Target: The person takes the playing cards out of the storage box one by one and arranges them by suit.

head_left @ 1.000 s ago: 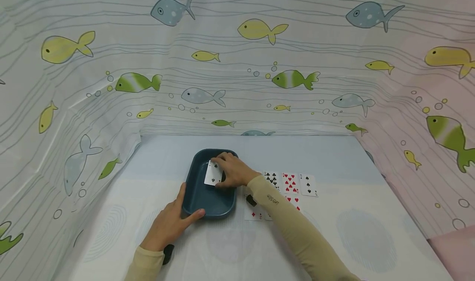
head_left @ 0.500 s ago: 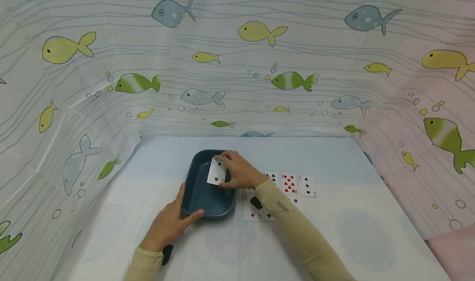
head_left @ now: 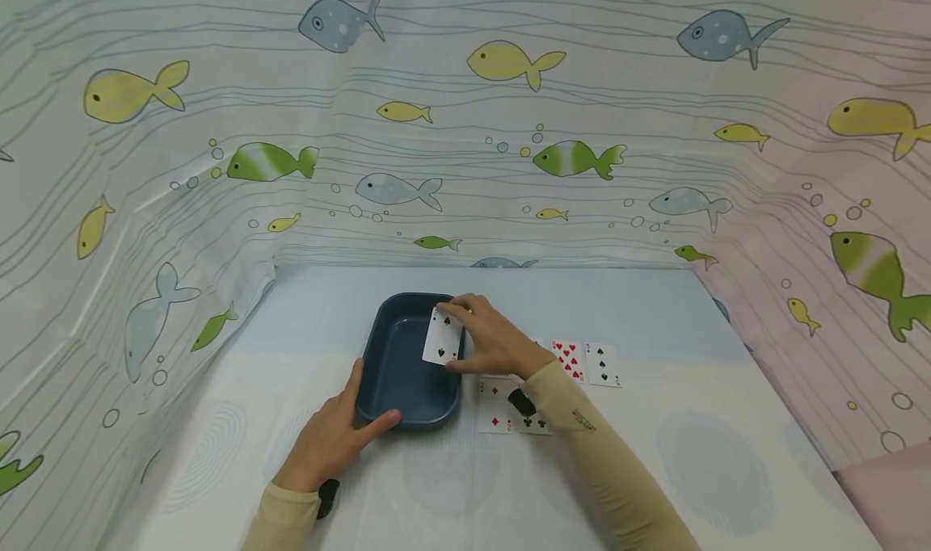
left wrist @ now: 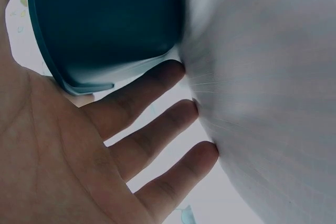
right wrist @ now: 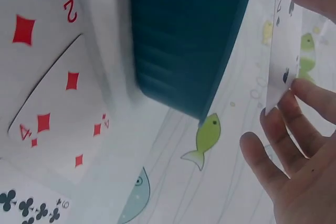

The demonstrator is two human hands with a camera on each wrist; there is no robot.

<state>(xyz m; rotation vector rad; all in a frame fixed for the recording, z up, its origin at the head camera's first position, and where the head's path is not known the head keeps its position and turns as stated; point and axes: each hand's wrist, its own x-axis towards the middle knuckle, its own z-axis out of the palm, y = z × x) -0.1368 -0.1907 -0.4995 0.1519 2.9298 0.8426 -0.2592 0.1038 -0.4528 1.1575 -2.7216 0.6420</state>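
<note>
My right hand [head_left: 490, 337] pinches a two of spades playing card [head_left: 442, 337] between thumb and fingers, above the right rim of a dark blue tray [head_left: 407, 385]. In the right wrist view the card [right wrist: 283, 51] is seen nearly edge-on, apart from the tray. My left hand [head_left: 334, 434] rests against the tray's near left corner, thumb at the front rim. Its other fingers [left wrist: 163, 129] lie fairly straight, tips touching the white tabletop in the left wrist view.
Right of the tray lie face-up cards in rows: a two of diamonds [head_left: 494, 405], a hearts card [head_left: 568, 361] and a spades card [head_left: 602, 365]. A four of diamonds [right wrist: 65, 114] and a clubs card [right wrist: 31, 205] show in the right wrist view. A fish-print curtain [head_left: 465, 155] surrounds the table.
My right hand has lifted the two of spades from inside the tray and carried it right to the tray's rim. The left hand and the tray have stayed put.
</note>
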